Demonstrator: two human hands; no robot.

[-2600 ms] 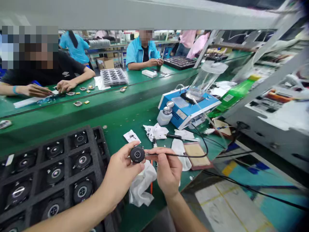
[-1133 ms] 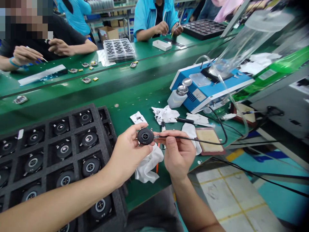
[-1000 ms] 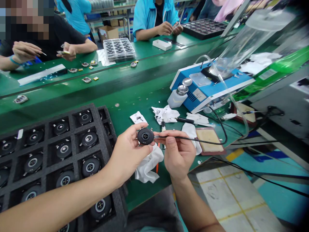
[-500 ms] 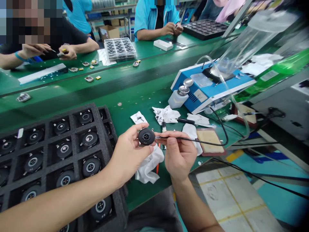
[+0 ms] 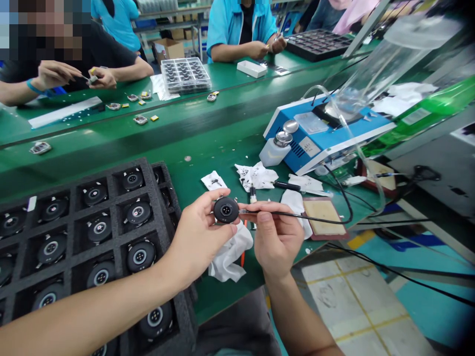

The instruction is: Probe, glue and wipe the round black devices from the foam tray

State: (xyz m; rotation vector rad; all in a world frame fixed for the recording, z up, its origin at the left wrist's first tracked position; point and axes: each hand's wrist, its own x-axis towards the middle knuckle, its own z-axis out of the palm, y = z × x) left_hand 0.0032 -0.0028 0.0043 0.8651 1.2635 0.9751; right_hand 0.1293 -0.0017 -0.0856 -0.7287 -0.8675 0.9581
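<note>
Smartwatch body (image 5: 226,210): held up over the green bench (image 5: 218,148), with metal dots facing the camera. On the bench at left, the dark foam tray (image 5: 158,217), filled with rows of similar round black pieces. Farther back at right, the blue machine (image 5: 321,143). Left hand (image 5: 196,230): clamped on the smartwatch body, thumb below. Right hand (image 5: 278,237): pinched on the black cable (image 5: 326,219). Below both, the crumpled white cloth (image 5: 230,254). Just beside the machine, the pump bottle (image 5: 274,151). At the smartwatch body's right edge, the cable tip (image 5: 243,211), contact too small to tell.
</note>
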